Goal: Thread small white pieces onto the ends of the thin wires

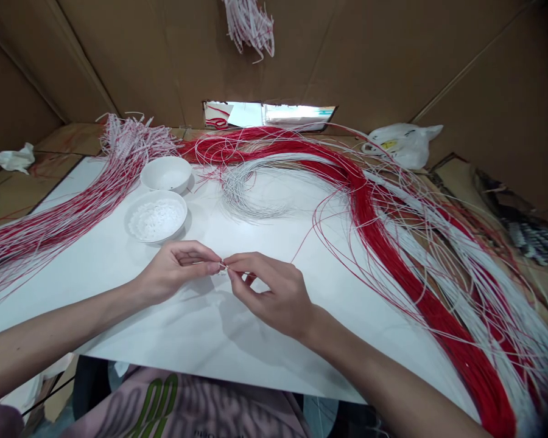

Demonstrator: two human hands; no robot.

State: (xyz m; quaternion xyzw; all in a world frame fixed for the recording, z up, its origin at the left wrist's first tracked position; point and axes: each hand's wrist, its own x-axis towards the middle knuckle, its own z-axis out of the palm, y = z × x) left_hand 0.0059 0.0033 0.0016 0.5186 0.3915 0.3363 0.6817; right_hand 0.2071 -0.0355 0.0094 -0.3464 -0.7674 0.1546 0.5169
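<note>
Left grip: left hand (176, 271), shut in a pinch on a thin white strand (223, 266).
Right grip: right hand (274, 292), pinched on the same strand.
Strand: between fingertips, above matte white tabletop (210, 328).
10 o'clock: round white bowl (156, 236) of small white pieces (156, 219).
2 o'clock: glossy red wire bundle (383, 261).

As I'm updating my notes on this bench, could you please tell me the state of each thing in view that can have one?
Left hand: pinching a tiny white piece at the fingertips.
Right hand: pinching the same piece.
Front white bowl: upright, filled with small white pieces.
Rear white bowl: upright, little visible inside.
White wire coil: loosely looped.
Red wire bundle: spread in a long curve.
Plastic bag: crumpled.
</note>
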